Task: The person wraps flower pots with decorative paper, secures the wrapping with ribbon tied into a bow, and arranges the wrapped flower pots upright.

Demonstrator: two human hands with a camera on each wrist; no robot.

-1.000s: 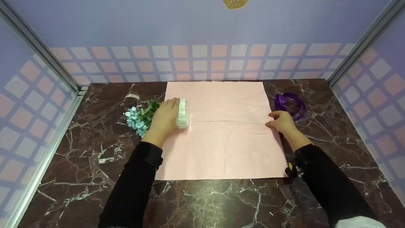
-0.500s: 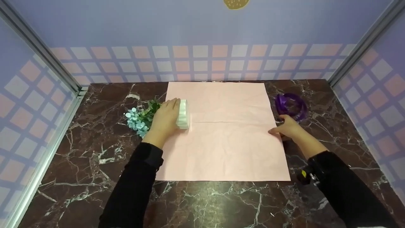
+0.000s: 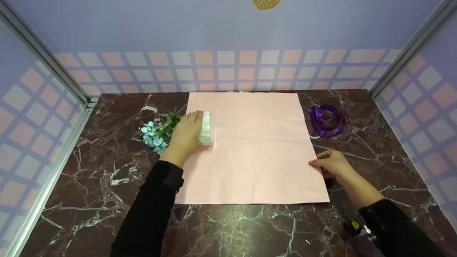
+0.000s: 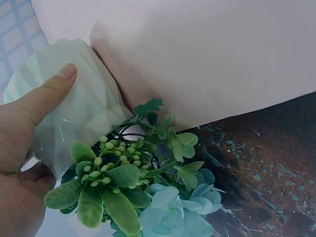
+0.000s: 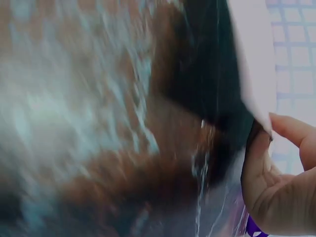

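Observation:
A white faceted flower pot (image 4: 84, 108) lies on its side on the left part of a pink sheet of wrapping paper (image 3: 264, 160). My left hand (image 3: 186, 134) grips the pot, thumb across its side in the left wrist view. Blue flowers (image 3: 154, 137) and green leaves (image 4: 108, 192) stick out of it to the left, over the dark tabletop. My right hand (image 3: 332, 164) pinches the paper's right edge between thumb and fingers. In the right wrist view that edge is raised off the table, and the thumb (image 5: 291, 129) presses on its pink side.
A coil of purple ribbon (image 3: 328, 121) lies right of the paper, towards the back wall. Dark marbled tabletop (image 3: 250, 232) surrounds the sheet. Checked wall panels (image 3: 228, 67) stand behind and at both sides.
My right hand has slid along the paper's right edge towards me, away from beside the purple ribbon. My left hand and the pot have stayed in place.

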